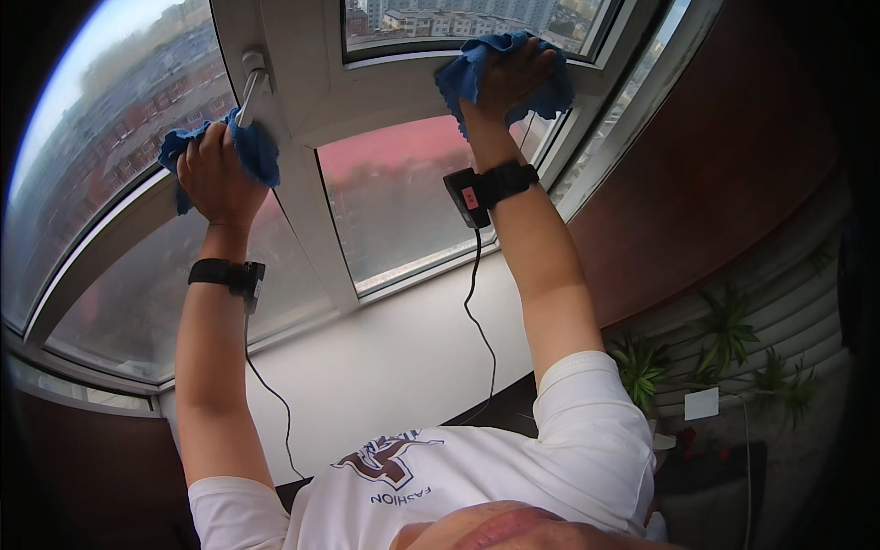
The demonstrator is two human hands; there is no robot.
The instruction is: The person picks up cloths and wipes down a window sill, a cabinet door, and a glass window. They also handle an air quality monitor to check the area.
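My left hand [218, 175] is on a blue cloth [260, 155] with scalloped edges, bunched at the window's white rail. The lower end of a window handle [251, 93] meets this cloth; whether the fingers touch the handle is hidden. Farther right, my right hand [510, 79] lies over a second blue cloth [455, 77]. That cloth is spread against the horizontal white frame bar [392, 86], just under the upper pane [474, 20]. Below the bar is a lower pane [405, 206], hazy with a pink band near its top.
Black wrist straps with small boxes [467, 198] trail thin cables [474, 309] down past each forearm. A white wall [399, 364] runs below the window. A reddish-brown panel [694, 179] stands at right, above green plants [639, 371]. Tall panes [130, 89] curve away at left.
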